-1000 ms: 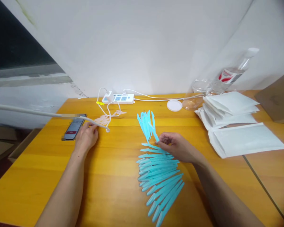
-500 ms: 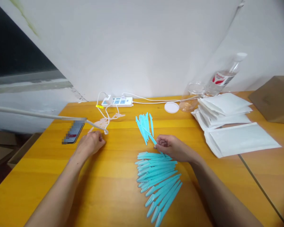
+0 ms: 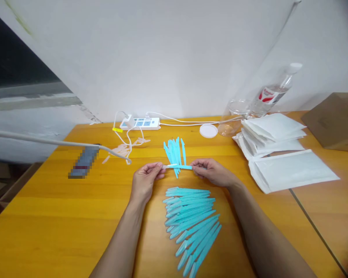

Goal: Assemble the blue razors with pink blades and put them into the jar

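Note:
A turquoise eyebrow razor (image 3: 186,167) is stretched level between my two hands. My right hand (image 3: 213,172) pinches its handle end. At its other end my left hand (image 3: 145,179) grips a small clear cap (image 3: 168,166), which meets the blade end; how far it covers the blade I cannot tell. Just behind lies a loose bunch of turquoise razors (image 3: 171,148). Closer to me, a fanned row of several razors (image 3: 191,212) rests on the table, clear covers showing at their left ends. Small pale clear caps (image 3: 121,150) are scattered left of the bunch.
A white power strip (image 3: 147,123) with cords stands by the wall. A cable (image 3: 104,147) crosses above a phone (image 3: 85,160) at left. To the right are a round lid (image 3: 208,131), a clear tub (image 3: 230,129), a bottle (image 3: 271,96), padded envelopes (image 3: 292,170) and a cardboard box (image 3: 333,121).
My left hand has come right from beside the scattered caps, now with a cap in its fingers. My right hand has raised the razor slightly and turned it level, meeting the cap.

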Action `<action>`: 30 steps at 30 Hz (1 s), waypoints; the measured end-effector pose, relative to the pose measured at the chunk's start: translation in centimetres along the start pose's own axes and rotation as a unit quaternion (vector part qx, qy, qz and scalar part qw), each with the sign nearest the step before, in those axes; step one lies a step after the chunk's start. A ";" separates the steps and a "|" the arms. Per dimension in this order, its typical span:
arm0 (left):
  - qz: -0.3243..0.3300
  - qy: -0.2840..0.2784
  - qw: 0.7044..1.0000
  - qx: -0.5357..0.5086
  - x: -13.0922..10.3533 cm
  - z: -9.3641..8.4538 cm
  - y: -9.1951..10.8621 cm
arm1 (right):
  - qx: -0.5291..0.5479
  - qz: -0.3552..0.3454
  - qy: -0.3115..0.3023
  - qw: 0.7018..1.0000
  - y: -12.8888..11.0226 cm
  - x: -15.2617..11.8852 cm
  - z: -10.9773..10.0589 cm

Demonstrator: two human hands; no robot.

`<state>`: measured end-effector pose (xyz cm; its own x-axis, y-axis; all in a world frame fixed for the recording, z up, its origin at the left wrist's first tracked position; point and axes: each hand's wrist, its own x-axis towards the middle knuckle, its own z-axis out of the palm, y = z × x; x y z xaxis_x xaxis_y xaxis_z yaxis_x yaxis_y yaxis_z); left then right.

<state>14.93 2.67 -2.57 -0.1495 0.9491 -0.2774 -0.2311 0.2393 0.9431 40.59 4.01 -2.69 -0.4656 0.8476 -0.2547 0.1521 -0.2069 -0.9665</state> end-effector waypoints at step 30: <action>0.102 -0.334 0.848 0.398 -1.9 -2.6 2.2 | -0.215 0.004 -0.147 0.966 -2.3 -1.4 0.8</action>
<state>12.22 0.90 -0.43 0.5314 0.8279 -0.1793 0.4970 -0.1333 0.8575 40.24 2.92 -0.18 -0.6805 0.6586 -0.3211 0.4749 0.0627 -0.8778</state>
